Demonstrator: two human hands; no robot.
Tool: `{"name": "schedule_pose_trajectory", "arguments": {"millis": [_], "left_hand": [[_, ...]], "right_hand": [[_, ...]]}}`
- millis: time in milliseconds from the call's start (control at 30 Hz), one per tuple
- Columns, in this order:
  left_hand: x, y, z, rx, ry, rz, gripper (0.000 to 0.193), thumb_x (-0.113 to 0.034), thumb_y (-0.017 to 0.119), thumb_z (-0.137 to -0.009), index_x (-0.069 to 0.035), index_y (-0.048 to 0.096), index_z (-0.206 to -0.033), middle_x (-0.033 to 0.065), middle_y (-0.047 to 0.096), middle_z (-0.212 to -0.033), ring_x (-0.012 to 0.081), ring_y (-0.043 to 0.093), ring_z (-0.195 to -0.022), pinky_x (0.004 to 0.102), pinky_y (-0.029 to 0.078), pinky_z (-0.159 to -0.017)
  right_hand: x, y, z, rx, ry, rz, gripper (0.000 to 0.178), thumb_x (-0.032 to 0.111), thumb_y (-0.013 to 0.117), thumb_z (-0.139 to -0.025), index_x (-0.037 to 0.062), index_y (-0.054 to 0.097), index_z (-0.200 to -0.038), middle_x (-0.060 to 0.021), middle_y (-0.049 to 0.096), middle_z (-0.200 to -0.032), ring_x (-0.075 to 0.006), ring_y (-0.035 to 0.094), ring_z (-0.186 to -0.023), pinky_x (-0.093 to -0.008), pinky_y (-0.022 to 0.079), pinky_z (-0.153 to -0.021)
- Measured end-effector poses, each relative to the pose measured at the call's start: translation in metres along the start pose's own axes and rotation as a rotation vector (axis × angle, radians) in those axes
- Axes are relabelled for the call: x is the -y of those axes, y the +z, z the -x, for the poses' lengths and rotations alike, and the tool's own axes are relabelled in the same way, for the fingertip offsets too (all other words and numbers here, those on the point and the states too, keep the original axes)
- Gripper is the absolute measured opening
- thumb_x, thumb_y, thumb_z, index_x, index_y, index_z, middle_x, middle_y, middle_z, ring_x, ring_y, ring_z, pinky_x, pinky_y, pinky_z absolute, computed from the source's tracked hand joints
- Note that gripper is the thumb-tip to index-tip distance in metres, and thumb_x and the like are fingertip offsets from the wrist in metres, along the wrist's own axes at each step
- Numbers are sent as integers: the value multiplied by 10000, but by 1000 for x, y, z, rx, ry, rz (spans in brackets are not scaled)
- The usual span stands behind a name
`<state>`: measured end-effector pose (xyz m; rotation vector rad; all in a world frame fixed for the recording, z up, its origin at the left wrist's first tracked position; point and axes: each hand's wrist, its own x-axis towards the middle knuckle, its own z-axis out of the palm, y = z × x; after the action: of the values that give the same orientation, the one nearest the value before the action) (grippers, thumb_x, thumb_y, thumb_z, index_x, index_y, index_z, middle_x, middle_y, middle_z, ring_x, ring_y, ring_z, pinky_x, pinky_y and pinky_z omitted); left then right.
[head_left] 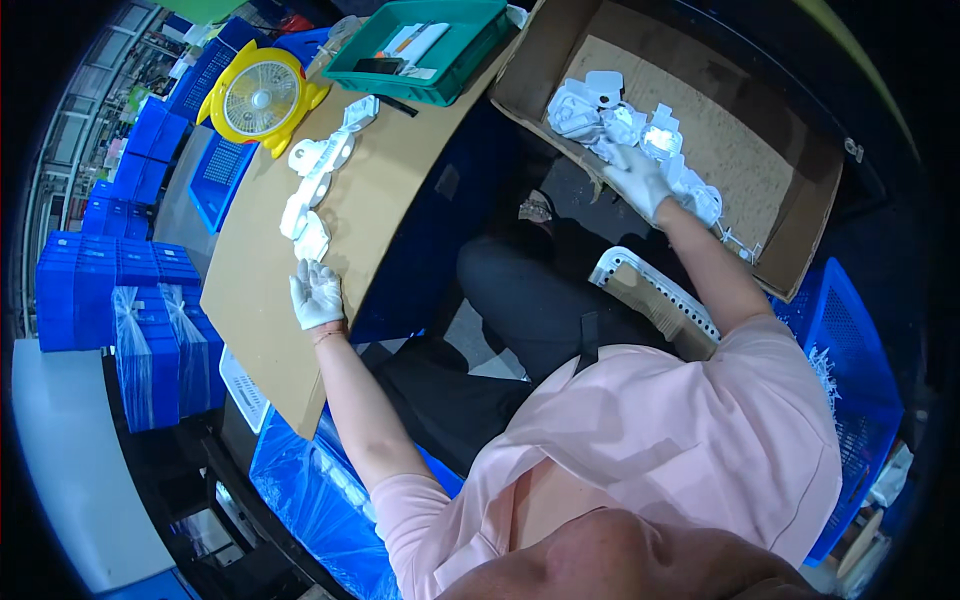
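My left hand (318, 295), in a white glove, rests palm up on the tan tabletop (385, 215). Its fingers are loosely bent and apart, with nothing visible in them. Just beyond the fingertips begins a row of white moulded plastic parts (312, 188), running away toward the far end of the table. At the right, my gloved right hand (640, 180) reaches over the near side of a cardboard box (735, 155). Its fingers are stretched out against a heap of white plastic parts (660, 140) in the box; the fingertips blend with the white pieces.
A yellow fan (262, 97) and a green tray (425, 85) with small items stand at the table's far end. Blue crates (75, 290) are stacked at the left. A white perforated crate (655, 290) sits beside my legs, and a blue basket (850, 370) at the right.
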<state>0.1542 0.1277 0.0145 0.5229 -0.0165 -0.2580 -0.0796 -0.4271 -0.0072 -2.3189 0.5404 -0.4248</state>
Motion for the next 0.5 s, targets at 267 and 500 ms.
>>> {"name": "schedule_pose_trajectory", "arguments": {"millis": [267,500], "left_hand": [[6,4,1,62,-68,49,437,-291,591,-924,25,542,-1220,179,578,-1170,281,558,-1044,452,468,-885],[3,-2,7,60,-43,38,424,-306,589,-925,-1,564,-1218,159,594,-1162,280,573,-1028,448,473,-890]], "right_hand": [[-138,-22,11,225,578,-173,389,276,642,-825,76,618,-1158,-63,640,-803,-190,602,-737,-376,470,-700],[-141,19,-7,372,385,79,447,268,688,-802,86,609,-1202,-30,631,-973,-140,561,-863,-330,463,-758]]}}
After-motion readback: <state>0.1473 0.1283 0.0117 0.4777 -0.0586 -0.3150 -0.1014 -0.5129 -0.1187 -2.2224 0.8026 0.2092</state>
